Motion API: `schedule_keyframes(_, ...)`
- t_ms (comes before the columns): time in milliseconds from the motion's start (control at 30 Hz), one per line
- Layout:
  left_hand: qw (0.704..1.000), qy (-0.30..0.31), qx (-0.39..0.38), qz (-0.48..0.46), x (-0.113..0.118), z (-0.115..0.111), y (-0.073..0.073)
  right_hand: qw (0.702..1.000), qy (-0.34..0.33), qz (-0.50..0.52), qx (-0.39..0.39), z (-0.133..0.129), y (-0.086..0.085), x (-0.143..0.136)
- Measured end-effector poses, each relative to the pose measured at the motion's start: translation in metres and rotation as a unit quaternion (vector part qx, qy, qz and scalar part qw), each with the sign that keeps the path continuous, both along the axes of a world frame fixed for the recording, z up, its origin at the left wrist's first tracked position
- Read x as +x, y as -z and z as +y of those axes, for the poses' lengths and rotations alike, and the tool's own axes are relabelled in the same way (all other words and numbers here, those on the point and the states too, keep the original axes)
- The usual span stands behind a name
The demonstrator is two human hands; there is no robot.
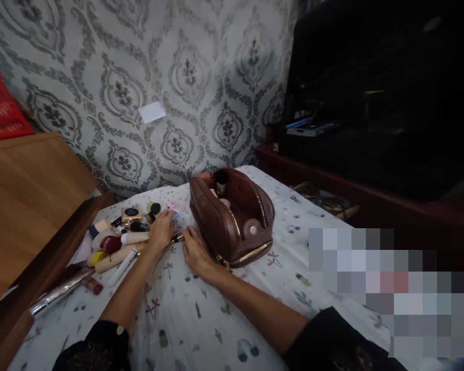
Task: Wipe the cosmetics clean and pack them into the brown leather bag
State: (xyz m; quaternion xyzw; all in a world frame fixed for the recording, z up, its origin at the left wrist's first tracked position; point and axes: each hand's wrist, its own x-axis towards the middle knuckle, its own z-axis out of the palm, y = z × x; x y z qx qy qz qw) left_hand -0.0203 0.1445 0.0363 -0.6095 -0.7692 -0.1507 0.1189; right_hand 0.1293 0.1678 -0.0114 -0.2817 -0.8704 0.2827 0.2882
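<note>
My left hand (163, 230) reaches to the right edge of a pile of cosmetics, its fingers bent downward. A small blue item (175, 217) shows by its fingertips; what those fingers grip is hidden. Between my hands is a slim black-and-gold tube (176, 239), with the fingertips of my right hand (196, 252) closed at its right end. Just right of that hand stands a brown toiletry bag (212, 219), unzipped wide. Inside it a dark-capped bottle (221, 183) leans near the back. The pile includes a white tube (122, 267), a beige tube (112, 258) and a compact (131, 213).
A white patterned sheet (201, 319) covers the surface under everything. Wooden board (34, 175) borders the left side, with a red bag (3, 108) above it. On the right stand a dark red ledge (313, 180) and a large black screen (371, 93). Patterned wallpaper (189, 72) rises behind.
</note>
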Motion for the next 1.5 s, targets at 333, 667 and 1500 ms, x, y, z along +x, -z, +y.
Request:
schedule_keyframes(333, 0.994, 0.089, 0.033, -0.057, 0.007, -0.031, 0.022, 0.998, -0.024, 0.061, 0.006, 0.006, 0.004, -0.001)
schedule_keyframes(667, 0.985, 0.127, 0.048, -0.102, 0.025, -0.068, 0.034, 0.996, -0.041, 0.078, 0.001, 0.012, 0.013, -0.004)
schedule_keyframes(1500, 0.937, -0.091, -0.321, 0.099, -0.112, -0.034, -0.064, 0.996, -0.039, 0.084, -0.001, 0.012, 0.016, -0.002)
